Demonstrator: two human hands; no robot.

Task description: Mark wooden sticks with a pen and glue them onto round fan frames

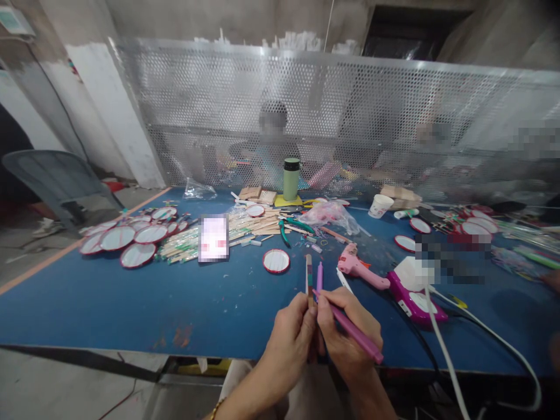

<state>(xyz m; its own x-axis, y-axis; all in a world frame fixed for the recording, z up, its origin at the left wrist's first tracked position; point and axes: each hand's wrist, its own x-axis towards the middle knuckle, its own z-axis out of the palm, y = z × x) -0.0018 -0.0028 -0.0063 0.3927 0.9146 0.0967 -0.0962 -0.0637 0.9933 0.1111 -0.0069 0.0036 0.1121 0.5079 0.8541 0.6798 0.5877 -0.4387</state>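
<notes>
My left hand [291, 329] is closed around a flat wooden stick [308, 265], which points away from me and carries bands of dark colour. In my right hand [350, 329] is a pink-purple marker pen [356, 332], its tip against or very near the stick. A second, slimmer purple pen or cap [319, 277] stands up beside the stick at my right fingers; what holds its lower end is hidden. Both hands meet over the table's front edge. Just beyond them lies a round white disc with a red rim [276, 261].
A pink glue gun [361, 267] and a magenta power strip [413, 300] with cables lie to the right. Green-handled pliers [286, 230], wooden sticks [251, 226], a phone [213, 238], a green bottle [291, 179] and a paper cup [380, 206] are farther back. Several rimmed discs [117, 238] pile up left.
</notes>
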